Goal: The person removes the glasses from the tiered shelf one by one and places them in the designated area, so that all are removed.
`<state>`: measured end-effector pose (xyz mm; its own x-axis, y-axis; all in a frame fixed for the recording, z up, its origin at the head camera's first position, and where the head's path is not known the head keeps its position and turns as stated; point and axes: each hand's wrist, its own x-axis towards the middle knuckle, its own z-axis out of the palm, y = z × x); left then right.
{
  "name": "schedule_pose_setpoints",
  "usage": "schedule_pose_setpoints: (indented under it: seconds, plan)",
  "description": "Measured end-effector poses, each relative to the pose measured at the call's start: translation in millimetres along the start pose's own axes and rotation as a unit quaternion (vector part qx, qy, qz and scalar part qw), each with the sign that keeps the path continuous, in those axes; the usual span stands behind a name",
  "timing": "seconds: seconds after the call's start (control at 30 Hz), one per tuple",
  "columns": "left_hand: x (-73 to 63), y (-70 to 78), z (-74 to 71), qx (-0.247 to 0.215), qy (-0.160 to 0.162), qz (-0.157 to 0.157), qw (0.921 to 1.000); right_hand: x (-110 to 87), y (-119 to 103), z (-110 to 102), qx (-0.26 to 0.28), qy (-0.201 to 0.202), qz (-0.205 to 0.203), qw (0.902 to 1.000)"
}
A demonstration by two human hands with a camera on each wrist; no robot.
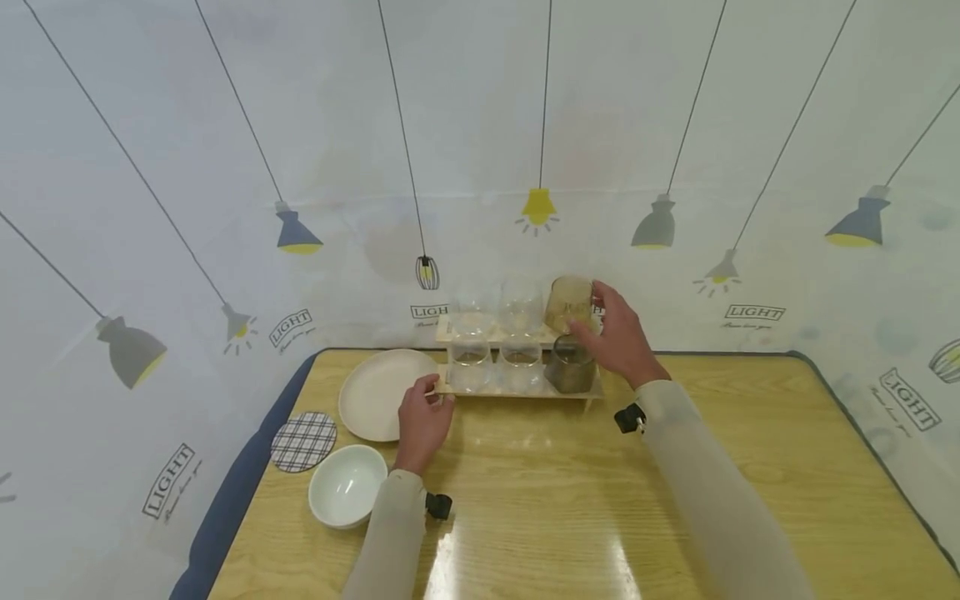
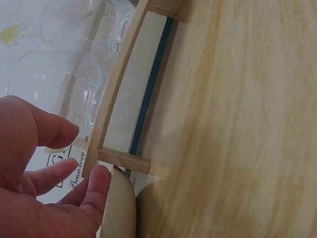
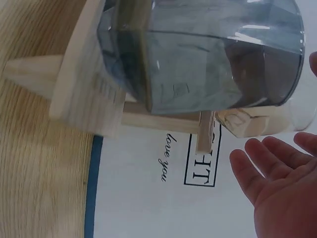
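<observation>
A two-tier wooden rack (image 1: 517, 393) stands at the back of the table with clear glasses (image 1: 471, 367) on both tiers. An amber glass (image 1: 567, 302) is at the upper tier's right end, above a grey smoked glass (image 1: 572, 367) on the lower tier. My right hand (image 1: 624, 337) is around the amber glass's right side, thumb in front; in the right wrist view its fingers (image 3: 270, 166) are spread beside the glass. My left hand (image 1: 424, 421) is at the rack's left end. A fingertip (image 2: 100, 179) lies close against the wood; whether it touches is unclear.
Left of the rack lies a beige plate (image 1: 367, 400), partly behind my left hand. A plaid round coaster (image 1: 303, 442) and a white bowl (image 1: 348, 487) are nearer the left edge. A wall sheet printed with lamps (image 1: 480, 125) hangs close behind the rack.
</observation>
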<state>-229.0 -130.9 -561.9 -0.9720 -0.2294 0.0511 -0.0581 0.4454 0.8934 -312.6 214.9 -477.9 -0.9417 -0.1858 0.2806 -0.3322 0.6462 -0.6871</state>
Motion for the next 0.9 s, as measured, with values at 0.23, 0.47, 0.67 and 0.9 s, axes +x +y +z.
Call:
schedule_pose_setpoints:
  seconds: [0.23,0.47,0.67,0.9]
  plan:
    - [15.7,-1.9,5.1,0.011,-0.004,-0.004,0.9999,13.3,-3,4,0.049,-0.015,0.037,0.9980]
    - [24.0,-2.3,2.9,0.016,0.014,-0.006,0.9998,19.4,-2,7,0.062,-0.027,0.028,0.9973]
    - [28.2,-3.0,3.2,0.002,0.007,-0.025,0.9997,19.3,-1,5,0.059,-0.018,0.024,0.9978]
    - [30.0,-2.4,2.3,-0.014,0.003,-0.041,0.9991,17.0,-9,-9,0.060,0.005,0.008,0.9981]
